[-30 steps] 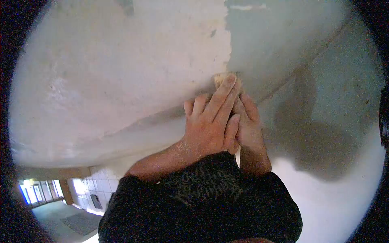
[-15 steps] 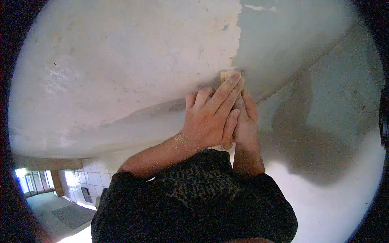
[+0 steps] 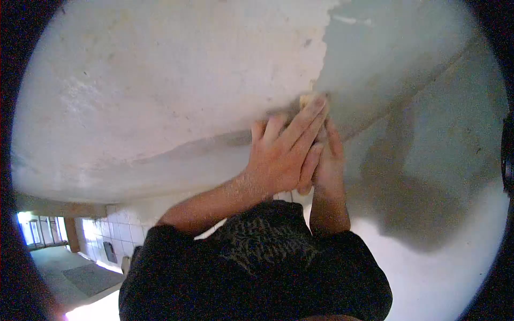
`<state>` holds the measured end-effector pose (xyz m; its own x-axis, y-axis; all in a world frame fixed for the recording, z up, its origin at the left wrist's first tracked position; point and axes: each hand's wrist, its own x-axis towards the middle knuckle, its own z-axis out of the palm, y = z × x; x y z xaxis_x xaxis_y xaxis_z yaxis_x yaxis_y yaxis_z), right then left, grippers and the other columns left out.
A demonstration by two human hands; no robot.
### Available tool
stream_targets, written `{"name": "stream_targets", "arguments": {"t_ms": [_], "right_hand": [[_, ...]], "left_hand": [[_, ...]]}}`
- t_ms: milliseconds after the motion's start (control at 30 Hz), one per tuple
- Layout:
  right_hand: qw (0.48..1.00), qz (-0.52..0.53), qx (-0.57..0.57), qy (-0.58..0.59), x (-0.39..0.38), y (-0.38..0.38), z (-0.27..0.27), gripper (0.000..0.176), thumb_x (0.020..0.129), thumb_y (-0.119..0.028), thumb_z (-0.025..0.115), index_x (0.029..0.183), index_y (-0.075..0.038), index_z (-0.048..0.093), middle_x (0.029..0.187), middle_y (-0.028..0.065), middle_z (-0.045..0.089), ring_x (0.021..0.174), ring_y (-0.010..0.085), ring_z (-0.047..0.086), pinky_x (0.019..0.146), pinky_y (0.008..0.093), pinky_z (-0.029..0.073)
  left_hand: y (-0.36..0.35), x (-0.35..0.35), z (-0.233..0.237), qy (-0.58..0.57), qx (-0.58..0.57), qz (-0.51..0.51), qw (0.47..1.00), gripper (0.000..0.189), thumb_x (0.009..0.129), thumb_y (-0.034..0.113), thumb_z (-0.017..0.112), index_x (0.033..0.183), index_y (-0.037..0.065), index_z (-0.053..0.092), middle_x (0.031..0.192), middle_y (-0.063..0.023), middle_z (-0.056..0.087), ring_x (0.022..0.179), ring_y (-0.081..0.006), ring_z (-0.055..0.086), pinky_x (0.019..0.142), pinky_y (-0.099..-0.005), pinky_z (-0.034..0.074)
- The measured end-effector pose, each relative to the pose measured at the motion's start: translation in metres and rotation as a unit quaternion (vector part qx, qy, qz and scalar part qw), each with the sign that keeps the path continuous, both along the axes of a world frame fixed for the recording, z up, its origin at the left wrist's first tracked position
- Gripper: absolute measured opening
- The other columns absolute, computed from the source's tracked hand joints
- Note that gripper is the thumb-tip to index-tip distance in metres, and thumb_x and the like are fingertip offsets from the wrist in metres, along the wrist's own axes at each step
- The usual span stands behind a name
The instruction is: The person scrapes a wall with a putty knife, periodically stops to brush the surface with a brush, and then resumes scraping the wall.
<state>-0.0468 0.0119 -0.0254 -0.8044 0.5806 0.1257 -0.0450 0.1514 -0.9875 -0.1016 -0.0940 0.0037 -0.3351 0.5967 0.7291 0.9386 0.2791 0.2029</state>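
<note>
A small yellowish pad [image 3: 305,100], which looks like a sanding block, is pressed against the pale surface, mostly covered by fingers. My left hand [image 3: 281,152] lies over my right hand [image 3: 330,160], with two fingers stretched onto the pad and the other fingers bent beside it. Beneath it, my right hand is wrapped around the pad; its fingertips are largely hidden. Pale dust coats both hands and forearms. The pad sits close to the ragged border between the whitish coating [image 3: 214,64] and the grey-green area [image 3: 375,59].
A dark line [image 3: 409,96] crosses the grey-green side diagonally, and a shadow [image 3: 423,203] falls below it. At lower left are white wall tiles [image 3: 120,224], a bright window [image 3: 40,227] and a floor with a dark mat [image 3: 92,278].
Both hands and the pad appear slightly farther right in the view, and the border of the coating has shifted right too. My hold looks the same.
</note>
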Motion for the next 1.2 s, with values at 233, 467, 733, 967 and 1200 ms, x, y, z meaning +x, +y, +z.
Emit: {"name": "stream_targets", "arguments": {"t_ms": [233, 467, 733, 967, 1200], "right_hand": [[0.998, -0.028, -0.006, 0.048, 0.007, -0.013, 0.018, 0.034, 0.094, -0.027, 0.041, 0.113, -0.001, 0.054, 0.102, 0.0127, 0.059, 0.09, 0.0212, 0.055, 0.08, 0.0352, 0.045], [0.997, -0.012, -0.078, 0.026, 0.007, -0.018, 0.009, 0.033, 0.094, -0.026, 0.041, 0.113, -0.001, 0.053, 0.104, 0.012, 0.059, 0.091, 0.0212, 0.054, 0.081, 0.0342, 0.044], [0.994, -0.048, -0.098, 0.026, 0.008, -0.025, 0.02, 0.034, 0.095, -0.023, 0.04, 0.12, -0.001, 0.048, 0.109, 0.0102, 0.056, 0.097, 0.0175, 0.052, 0.084, 0.0285, 0.043], [0.993, -0.032, -0.089, 0.075, 0.009, -0.026, 0.011, 0.037, 0.094, -0.023, 0.044, 0.123, 0.001, 0.046, 0.115, 0.01, 0.054, 0.102, 0.0181, 0.051, 0.086, 0.0287, 0.042], [0.994, -0.011, -0.085, 0.072, 0.011, -0.027, 0.02, 0.036, 0.096, -0.022, 0.038, 0.123, 0.0, 0.046, 0.107, 0.0105, 0.057, 0.093, 0.0177, 0.053, 0.082, 0.03, 0.044]], "left_hand": [[-0.005, 0.003, 0.003, -0.016, -0.046, 0.021, 0.999, 0.048, 0.085, 0.031, 0.042, 0.128, 0.009, 0.047, 0.138, -0.0059, 0.039, 0.087, -0.0265, 0.047, 0.077, -0.0413, 0.034], [-0.008, -0.003, -0.001, -0.034, -0.035, 0.006, 0.999, 0.048, 0.083, 0.03, 0.044, 0.126, 0.007, 0.048, 0.137, -0.0077, 0.04, 0.09, -0.0277, 0.047, 0.078, -0.0416, 0.034], [-0.009, 0.005, -0.012, -0.045, -0.022, -0.013, 0.999, 0.048, 0.083, 0.029, 0.044, 0.126, 0.006, 0.048, 0.137, -0.0075, 0.04, 0.09, -0.0274, 0.046, 0.079, -0.0425, 0.034], [-0.01, 0.006, -0.023, -0.012, 0.013, -0.001, 1.0, 0.055, 0.079, 0.029, 0.05, 0.129, 0.006, 0.045, 0.137, -0.0028, 0.039, 0.079, -0.0218, 0.043, 0.073, -0.0383, 0.033], [-0.012, 0.01, -0.007, -0.028, 0.013, 0.002, 1.0, 0.048, 0.082, 0.029, 0.047, 0.125, 0.01, 0.049, 0.135, -0.0056, 0.043, 0.089, -0.0266, 0.046, 0.08, -0.0427, 0.033]]}}
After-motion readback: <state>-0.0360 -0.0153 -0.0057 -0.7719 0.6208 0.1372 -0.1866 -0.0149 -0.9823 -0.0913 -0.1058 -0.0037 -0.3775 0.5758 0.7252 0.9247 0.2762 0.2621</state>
